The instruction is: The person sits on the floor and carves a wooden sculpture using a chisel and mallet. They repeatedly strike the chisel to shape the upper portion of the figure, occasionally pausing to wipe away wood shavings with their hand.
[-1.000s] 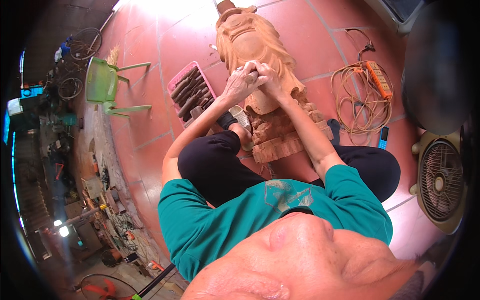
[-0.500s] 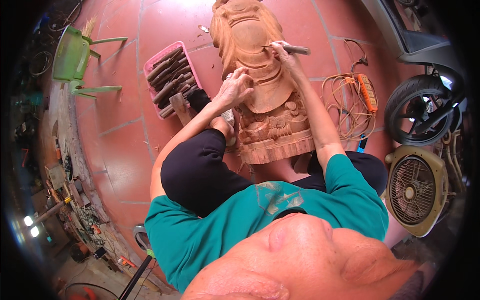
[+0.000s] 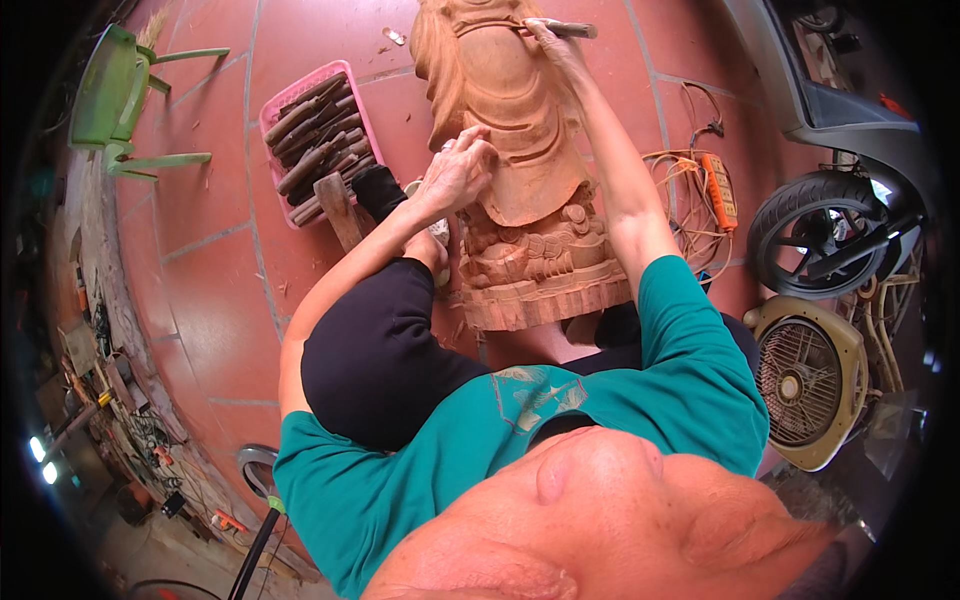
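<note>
Two hands are working on one tall wooden statue (image 3: 520, 170), which is standing on the red tile floor (image 3: 215, 300) between the seated person's knees. Much of the carving is looking well along: the base is showing crisp relief, and the robe folds and the broad belly are already shaped and smooth. What is left, judging by where the hands are, is finer cutting on the upper body and around the shoulder; no paint or finish is showing on the pale wood.

The left hand (image 3: 457, 172) is pressing against the statue's middle on its left flank, fingers curled; whether it is gripping a small tool or just steadying the wood I cannot tell. The right hand (image 3: 552, 40) is reaching well up to the statue's top, closed around a chisel (image 3: 568, 29) whose end is sticking out to the right. The hands are well apart, one low and one high on the same piece.

A pink tray (image 3: 318, 140) of spare chisels is lying just left of the statue, with a mallet (image 3: 338, 208) beside it. A coil of orange cable (image 3: 690, 195) is lying to the right, near a fan (image 3: 805, 380) and a tyre (image 3: 815, 235).
</note>
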A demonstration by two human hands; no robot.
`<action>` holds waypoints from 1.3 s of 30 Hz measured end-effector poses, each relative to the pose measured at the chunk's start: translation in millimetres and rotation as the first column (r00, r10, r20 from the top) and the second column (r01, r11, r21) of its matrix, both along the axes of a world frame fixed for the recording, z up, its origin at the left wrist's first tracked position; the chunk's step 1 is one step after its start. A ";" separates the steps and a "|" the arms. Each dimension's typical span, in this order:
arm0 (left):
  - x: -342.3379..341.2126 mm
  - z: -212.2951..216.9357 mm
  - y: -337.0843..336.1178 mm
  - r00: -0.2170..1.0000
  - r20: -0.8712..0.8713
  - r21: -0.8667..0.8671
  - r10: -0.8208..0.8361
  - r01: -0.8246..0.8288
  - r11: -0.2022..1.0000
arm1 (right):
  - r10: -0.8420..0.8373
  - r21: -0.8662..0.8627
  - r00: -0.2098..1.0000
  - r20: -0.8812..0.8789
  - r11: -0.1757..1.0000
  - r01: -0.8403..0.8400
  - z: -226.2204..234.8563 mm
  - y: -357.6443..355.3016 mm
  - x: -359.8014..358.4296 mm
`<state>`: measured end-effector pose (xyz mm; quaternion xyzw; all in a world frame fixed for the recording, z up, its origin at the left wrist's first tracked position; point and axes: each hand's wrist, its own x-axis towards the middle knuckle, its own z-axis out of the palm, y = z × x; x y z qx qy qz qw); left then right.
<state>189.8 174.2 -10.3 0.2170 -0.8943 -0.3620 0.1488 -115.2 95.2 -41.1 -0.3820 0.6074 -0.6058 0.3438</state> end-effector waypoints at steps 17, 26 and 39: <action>-0.6 -4.4 -1.3 0.999 -0.042 -0.071 0.024 -0.026 0.997 | 0.090 0.073 0.972 -0.215 0.994 -0.076 17.9 87.6 0.6; -7.8 -2.2 -3.9 0.999 -0.053 -0.051 0.010 -0.013 0.999 | -0.131 -0.121 0.990 -0.045 0.985 0.124 10.9 26.5 -13.2; -3.8 -3.8 -3.5 0.999 -0.044 -0.050 0.008 -0.010 0.999 | -0.025 -0.096 0.981 -0.191 0.995 0.006 13.4 55.6 7.1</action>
